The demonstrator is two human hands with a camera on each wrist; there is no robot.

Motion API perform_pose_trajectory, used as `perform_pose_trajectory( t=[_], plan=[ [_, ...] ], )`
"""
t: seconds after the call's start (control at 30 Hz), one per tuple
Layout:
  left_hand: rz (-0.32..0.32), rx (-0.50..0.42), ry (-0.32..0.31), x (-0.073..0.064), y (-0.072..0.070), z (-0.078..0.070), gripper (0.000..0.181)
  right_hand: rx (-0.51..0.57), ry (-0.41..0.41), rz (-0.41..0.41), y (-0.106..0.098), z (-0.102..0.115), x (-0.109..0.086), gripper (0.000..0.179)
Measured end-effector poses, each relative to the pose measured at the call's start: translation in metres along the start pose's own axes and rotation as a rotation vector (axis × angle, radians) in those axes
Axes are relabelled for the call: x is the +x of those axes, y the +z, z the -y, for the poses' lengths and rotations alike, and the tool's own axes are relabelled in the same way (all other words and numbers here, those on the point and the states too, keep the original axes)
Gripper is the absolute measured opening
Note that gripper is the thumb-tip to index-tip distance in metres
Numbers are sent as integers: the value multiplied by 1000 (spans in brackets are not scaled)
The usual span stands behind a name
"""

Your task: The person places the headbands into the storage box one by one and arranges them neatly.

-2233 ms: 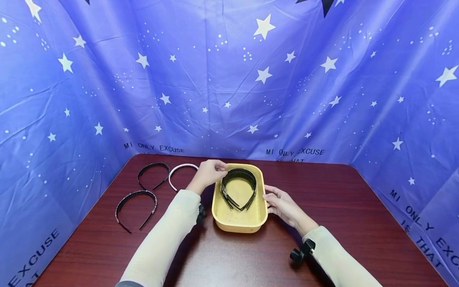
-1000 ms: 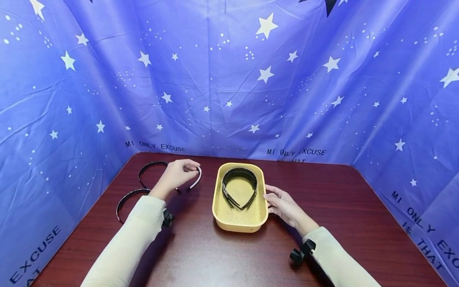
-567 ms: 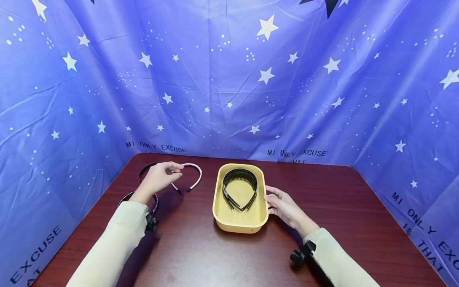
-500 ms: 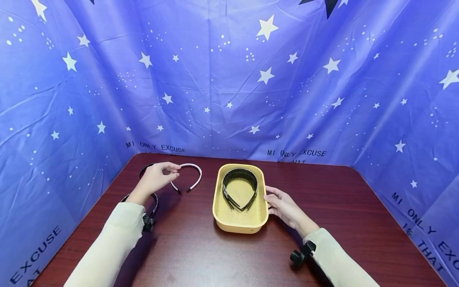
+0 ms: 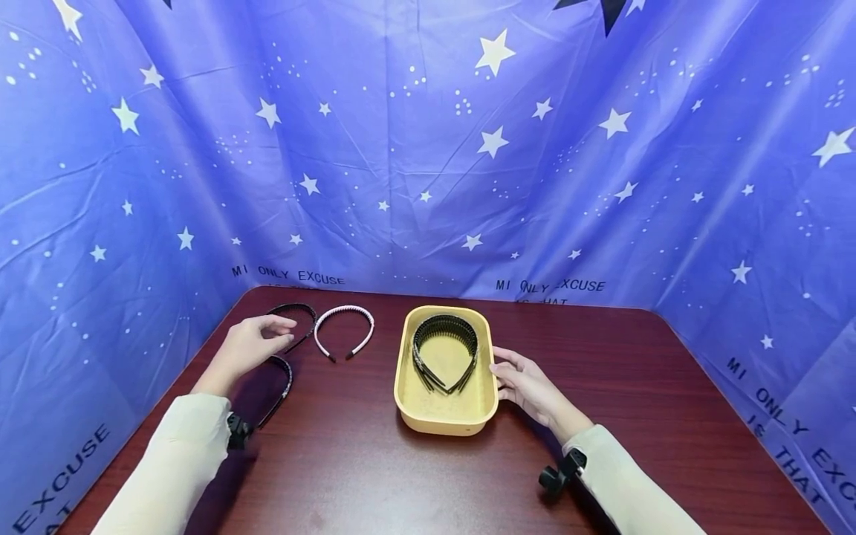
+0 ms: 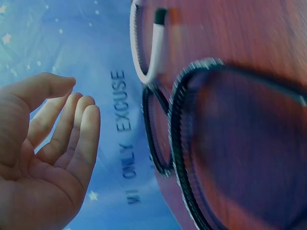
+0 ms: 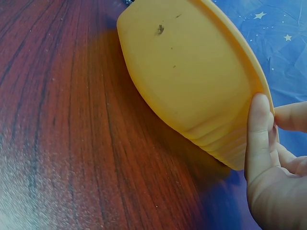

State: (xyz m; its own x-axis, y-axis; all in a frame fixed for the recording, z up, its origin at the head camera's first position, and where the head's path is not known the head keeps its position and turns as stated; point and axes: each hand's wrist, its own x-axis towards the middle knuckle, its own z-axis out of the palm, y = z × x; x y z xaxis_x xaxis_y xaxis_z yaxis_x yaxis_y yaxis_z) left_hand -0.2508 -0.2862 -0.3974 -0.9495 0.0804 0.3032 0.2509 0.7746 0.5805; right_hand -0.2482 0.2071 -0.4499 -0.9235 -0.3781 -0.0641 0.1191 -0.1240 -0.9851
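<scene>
My left hand [image 5: 250,345] hovers over the left of the table with nothing between thumb and fingers, their tips close together. In the head view it partly covers two dark headbands, a rear headband [image 5: 304,308] and a front headband [image 5: 288,375]. Beside them lies a pale pink-and-white headband [image 5: 344,309] with dark tips. In the left wrist view, the empty left hand [image 6: 53,153] is apart from the dark headband [image 6: 176,124]. My right hand [image 5: 535,386] touches the right outer side of a yellow plastic tub [image 5: 441,426], its fingers fairly straight. Several black toothed headbands [image 5: 444,324] lie nested inside.
The dark red wooden table [image 5: 602,357] has rounded far corners. A blue star-printed curtain [image 5: 428,148] with lettering encloses its back and sides. Black wrist cameras are strapped near both cuffs, the right wrist camera [image 5: 563,472] low over the table.
My left hand has left the tub's rim, set the pale headband down beside the dark ones and let go, then moved left over the dark ones. My right hand stays at the tub.
</scene>
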Motion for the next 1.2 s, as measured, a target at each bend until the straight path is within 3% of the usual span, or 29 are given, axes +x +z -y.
perform_pose_trajectory(
  t=[0.2, 0.53, 0.83, 1.07, 1.2],
  plan=[
    [-6, 9, -31, -8, -11, 20, 27, 3, 3, -5, 1, -1, 0, 59],
    [-13, -26, -143, -22, -22, 56, 33, 5, 3, -11, 0, -2, 0, 59],
    [41, -76, -223, -34, -32, 77, 38, 13, -1, -6, 1, -1, 0, 59],
    [144, -182, -298, -41, -34, 90, 44, 17, 3, -4, 1, -1, 1, 60],
    [168, -214, -323, -43, -36, 92, 47, 18, 5, -6, 1, -1, 1, 60]
  ],
)
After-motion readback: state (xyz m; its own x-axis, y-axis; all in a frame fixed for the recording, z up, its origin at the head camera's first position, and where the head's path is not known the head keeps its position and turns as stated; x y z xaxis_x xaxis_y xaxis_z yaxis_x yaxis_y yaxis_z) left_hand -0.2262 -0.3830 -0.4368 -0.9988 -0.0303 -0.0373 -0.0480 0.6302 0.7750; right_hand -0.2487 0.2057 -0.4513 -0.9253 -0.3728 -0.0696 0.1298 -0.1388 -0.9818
